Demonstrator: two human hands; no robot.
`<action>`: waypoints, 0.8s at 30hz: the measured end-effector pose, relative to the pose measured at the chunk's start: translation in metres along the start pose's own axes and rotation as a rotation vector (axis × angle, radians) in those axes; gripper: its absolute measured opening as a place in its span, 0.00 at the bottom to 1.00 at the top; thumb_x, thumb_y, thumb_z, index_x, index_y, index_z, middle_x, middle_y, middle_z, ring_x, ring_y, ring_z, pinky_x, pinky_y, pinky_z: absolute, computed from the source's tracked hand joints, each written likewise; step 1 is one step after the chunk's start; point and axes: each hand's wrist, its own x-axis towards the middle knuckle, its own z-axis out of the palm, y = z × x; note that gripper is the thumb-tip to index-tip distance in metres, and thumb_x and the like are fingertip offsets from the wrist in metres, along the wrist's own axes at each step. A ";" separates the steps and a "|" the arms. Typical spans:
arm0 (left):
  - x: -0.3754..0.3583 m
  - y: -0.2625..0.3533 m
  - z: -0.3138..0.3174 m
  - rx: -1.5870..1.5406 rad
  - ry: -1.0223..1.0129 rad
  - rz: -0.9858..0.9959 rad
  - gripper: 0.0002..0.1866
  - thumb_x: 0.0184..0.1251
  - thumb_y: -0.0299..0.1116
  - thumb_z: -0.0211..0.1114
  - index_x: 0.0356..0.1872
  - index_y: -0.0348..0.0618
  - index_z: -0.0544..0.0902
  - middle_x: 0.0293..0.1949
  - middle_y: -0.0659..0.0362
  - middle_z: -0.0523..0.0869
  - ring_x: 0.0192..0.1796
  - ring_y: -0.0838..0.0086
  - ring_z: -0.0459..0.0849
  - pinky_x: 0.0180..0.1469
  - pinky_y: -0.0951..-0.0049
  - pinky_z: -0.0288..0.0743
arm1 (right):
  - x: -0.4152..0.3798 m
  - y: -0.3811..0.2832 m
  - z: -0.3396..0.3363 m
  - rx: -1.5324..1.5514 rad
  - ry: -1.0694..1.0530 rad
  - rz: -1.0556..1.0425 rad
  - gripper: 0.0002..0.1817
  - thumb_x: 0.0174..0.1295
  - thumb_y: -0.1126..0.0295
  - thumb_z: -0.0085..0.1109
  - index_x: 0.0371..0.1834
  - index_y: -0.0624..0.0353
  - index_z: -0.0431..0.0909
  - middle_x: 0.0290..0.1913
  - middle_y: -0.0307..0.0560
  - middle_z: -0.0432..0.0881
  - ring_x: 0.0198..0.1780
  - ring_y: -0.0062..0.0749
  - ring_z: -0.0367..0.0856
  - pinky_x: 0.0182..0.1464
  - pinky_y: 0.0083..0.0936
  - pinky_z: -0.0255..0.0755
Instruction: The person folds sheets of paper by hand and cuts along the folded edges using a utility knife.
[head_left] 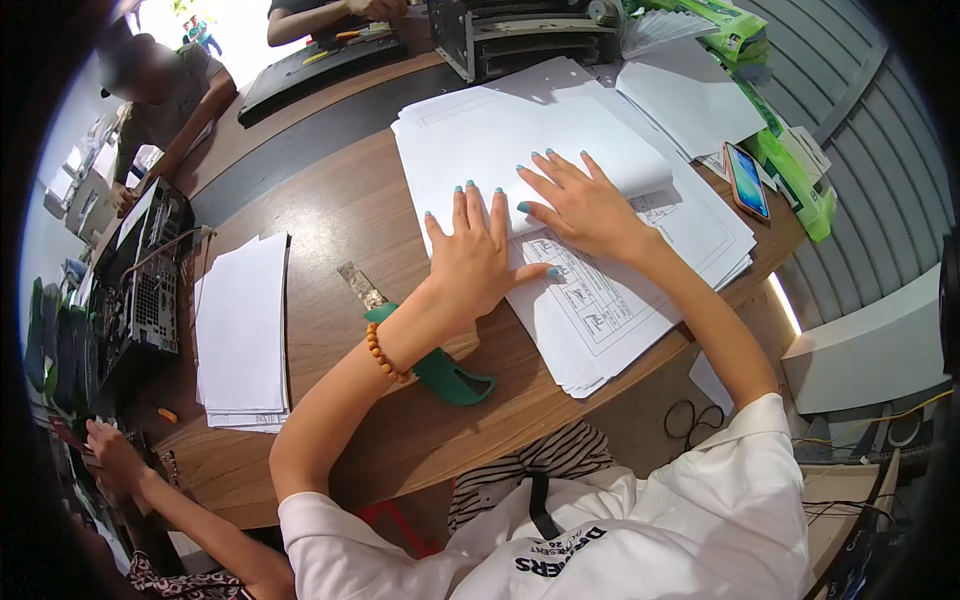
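My left hand (468,262) lies flat with fingers spread on a large stack of paper (690,250), near the stack's left side. Also flat and spread, my right hand (590,208) presses on the paper just to the right. Beneath the fingers, a big sheet (530,125) is folded back, its blank side up. A printed drawing with a table of boxes and signatures (590,300) shows below the hands. Under my left wrist sits a green-handled tool (450,380) with a worn, mottled blade (360,285); my forearm hides its middle.
Another paper stack (243,335) lies at left, beside an opened computer case (150,280). A phone (746,182) and green packages (790,180) are at right. A metal-framed machine (530,40) stands at the back. Other people's hands (115,455) work at the left and far sides.
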 end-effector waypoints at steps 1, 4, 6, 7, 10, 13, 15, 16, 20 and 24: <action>0.000 0.000 -0.001 -0.003 -0.008 -0.006 0.53 0.51 0.71 0.54 0.65 0.30 0.58 0.63 0.32 0.60 0.68 0.44 0.57 0.57 0.33 0.57 | 0.000 0.000 0.001 0.012 0.005 -0.002 0.26 0.68 0.52 0.40 0.65 0.52 0.63 0.66 0.54 0.64 0.69 0.45 0.59 0.67 0.50 0.49; 0.000 -0.001 -0.002 0.003 -0.058 -0.003 0.56 0.49 0.73 0.53 0.66 0.32 0.56 0.63 0.30 0.59 0.68 0.43 0.57 0.57 0.34 0.57 | -0.001 -0.001 0.003 0.013 0.023 -0.004 0.26 0.68 0.52 0.41 0.65 0.52 0.63 0.66 0.55 0.64 0.68 0.46 0.59 0.67 0.50 0.49; -0.002 -0.001 -0.001 -0.011 -0.044 0.011 0.57 0.47 0.75 0.52 0.67 0.34 0.55 0.62 0.28 0.59 0.68 0.41 0.56 0.57 0.33 0.57 | -0.002 -0.001 0.004 0.010 0.024 -0.004 0.26 0.68 0.52 0.41 0.65 0.53 0.62 0.66 0.55 0.63 0.69 0.46 0.58 0.67 0.50 0.49; -0.003 -0.001 -0.001 -0.024 -0.031 0.020 0.59 0.45 0.77 0.52 0.68 0.37 0.54 0.62 0.27 0.58 0.67 0.39 0.56 0.56 0.32 0.57 | -0.003 -0.001 0.005 0.010 0.026 -0.009 0.27 0.68 0.52 0.41 0.66 0.53 0.61 0.67 0.55 0.62 0.69 0.46 0.58 0.67 0.50 0.49; -0.003 -0.001 0.000 0.037 -0.065 0.059 0.60 0.41 0.80 0.49 0.70 0.44 0.53 0.61 0.23 0.56 0.67 0.35 0.54 0.55 0.31 0.57 | -0.005 0.000 0.009 0.056 -0.011 0.010 0.28 0.68 0.53 0.41 0.68 0.52 0.58 0.69 0.55 0.57 0.70 0.46 0.54 0.68 0.51 0.46; -0.004 -0.003 -0.003 0.039 -0.074 0.096 0.60 0.40 0.81 0.49 0.70 0.48 0.53 0.60 0.20 0.55 0.66 0.32 0.53 0.54 0.29 0.56 | -0.006 0.004 0.017 0.154 -0.001 -0.001 0.30 0.68 0.50 0.37 0.69 0.54 0.55 0.70 0.59 0.54 0.72 0.49 0.49 0.68 0.53 0.44; -0.006 -0.003 -0.007 0.028 -0.098 0.105 0.60 0.40 0.81 0.50 0.70 0.48 0.54 0.60 0.19 0.55 0.66 0.30 0.53 0.53 0.28 0.56 | -0.004 0.014 0.019 0.222 -0.037 -0.027 0.30 0.68 0.50 0.37 0.70 0.54 0.53 0.71 0.58 0.49 0.73 0.49 0.44 0.69 0.53 0.41; -0.006 -0.003 -0.008 0.021 -0.111 0.113 0.60 0.40 0.80 0.51 0.70 0.48 0.54 0.59 0.18 0.54 0.66 0.29 0.53 0.53 0.28 0.56 | -0.004 0.019 0.015 0.284 -0.064 -0.057 0.31 0.69 0.50 0.36 0.71 0.53 0.50 0.72 0.58 0.45 0.74 0.49 0.39 0.70 0.52 0.37; -0.005 -0.001 -0.011 0.034 -0.115 0.125 0.58 0.42 0.77 0.55 0.70 0.47 0.54 0.58 0.16 0.54 0.64 0.26 0.52 0.50 0.28 0.60 | -0.021 0.051 0.001 0.451 -0.029 0.045 0.31 0.70 0.49 0.33 0.73 0.47 0.44 0.75 0.48 0.33 0.75 0.44 0.24 0.73 0.45 0.31; -0.005 -0.002 -0.007 -0.042 -0.104 0.121 0.59 0.39 0.79 0.54 0.69 0.47 0.55 0.57 0.15 0.54 0.65 0.26 0.51 0.52 0.26 0.55 | -0.045 0.089 -0.008 0.494 -0.055 0.234 0.31 0.70 0.49 0.31 0.73 0.47 0.42 0.75 0.48 0.32 0.75 0.44 0.25 0.73 0.45 0.31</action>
